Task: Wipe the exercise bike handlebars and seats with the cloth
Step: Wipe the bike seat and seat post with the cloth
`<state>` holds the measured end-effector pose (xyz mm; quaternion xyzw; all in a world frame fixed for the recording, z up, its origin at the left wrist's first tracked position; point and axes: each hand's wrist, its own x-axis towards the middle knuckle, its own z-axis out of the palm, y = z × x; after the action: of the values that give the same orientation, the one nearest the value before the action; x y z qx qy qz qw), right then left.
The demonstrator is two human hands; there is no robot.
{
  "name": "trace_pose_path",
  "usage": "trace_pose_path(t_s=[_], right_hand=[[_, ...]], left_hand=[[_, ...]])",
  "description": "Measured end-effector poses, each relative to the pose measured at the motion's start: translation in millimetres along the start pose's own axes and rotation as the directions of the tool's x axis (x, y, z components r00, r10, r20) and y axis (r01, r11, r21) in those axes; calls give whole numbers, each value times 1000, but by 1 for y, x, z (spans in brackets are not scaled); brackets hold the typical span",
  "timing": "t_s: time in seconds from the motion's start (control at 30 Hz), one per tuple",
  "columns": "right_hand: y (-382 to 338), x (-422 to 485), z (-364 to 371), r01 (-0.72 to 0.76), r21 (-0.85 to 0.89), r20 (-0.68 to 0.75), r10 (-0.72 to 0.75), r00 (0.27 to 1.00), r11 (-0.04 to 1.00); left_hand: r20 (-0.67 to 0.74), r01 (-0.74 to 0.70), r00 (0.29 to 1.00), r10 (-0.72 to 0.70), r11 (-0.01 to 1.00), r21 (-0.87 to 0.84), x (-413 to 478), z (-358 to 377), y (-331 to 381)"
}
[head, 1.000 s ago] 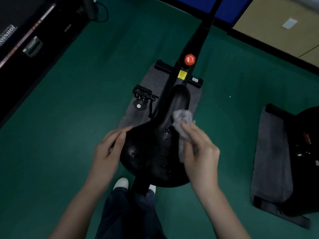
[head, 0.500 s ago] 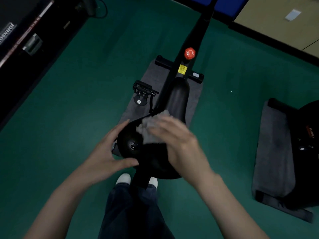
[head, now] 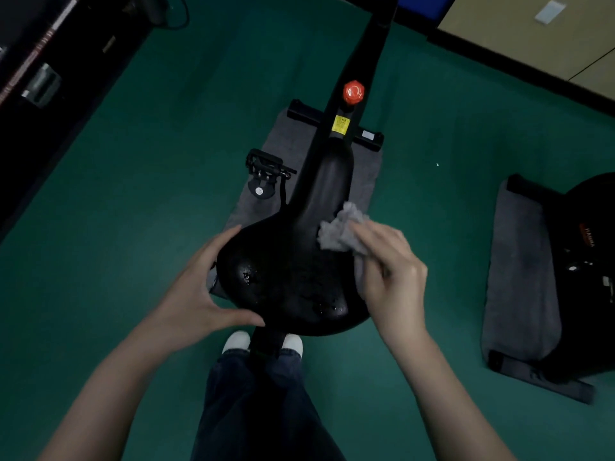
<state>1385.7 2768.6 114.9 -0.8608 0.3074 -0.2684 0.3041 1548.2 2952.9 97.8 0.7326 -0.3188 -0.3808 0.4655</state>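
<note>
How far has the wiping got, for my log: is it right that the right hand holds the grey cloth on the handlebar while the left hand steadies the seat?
Not quite. The head view shows the right hand holding the grey cloth on the seat, not the handlebar. The left hand does steady the seat.

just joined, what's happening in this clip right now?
A person stands behind an exercise bike, wiping its black seat. The right hand holds a crumpled grey cloth against the seat's right side, where it narrows. The left hand braces the seat's left edge. Glossy spots show on its wide rear. Handlebars are out of view.
</note>
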Motion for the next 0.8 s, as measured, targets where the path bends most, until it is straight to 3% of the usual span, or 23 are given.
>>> trace_pose_path(t_s=[0.07, 0.27, 0.37, 0.4, 0.47, 0.53, 0.63, 0.8], right_hand=[[0, 9, 5, -117, 53, -53, 120, 991, 992], [6, -24, -10, 2, 134, 20, -5, 1000, 991], [21, -3, -3, -162, 210, 19, 161, 987, 964], [26, 10, 2, -267, 297, 59, 261, 963, 917], [35, 30, 10, -481, 505, 221, 431, 875, 717], [48, 35, 12, -581, 608, 357, 468, 808, 540], [63, 20, 7, -603, 680, 427, 443, 788, 417], [59, -28, 6, -567, 797, 338, 623, 706, 209]], left_hand=[[-12, 22, 1000, -22, 999, 28, 0, -1, -4], [-11, 37, 999, -37, 997, 62, 0, -2, -8], [-27, 20, 999, -18, 998, 64, 0, -1, -9], [-31, 15, 999, -13, 998, 62, 0, -1, -9], [-31, 1, 1000, 1, 998, 62, 1, 0, -10], [-35, -4, 999, 6, 998, 60, 1, 0, -10], [-40, -10, 999, 11, 999, 41, 1, 1, -10], [-53, 5, 999, -3, 1000, 26, 0, 1, -14]])
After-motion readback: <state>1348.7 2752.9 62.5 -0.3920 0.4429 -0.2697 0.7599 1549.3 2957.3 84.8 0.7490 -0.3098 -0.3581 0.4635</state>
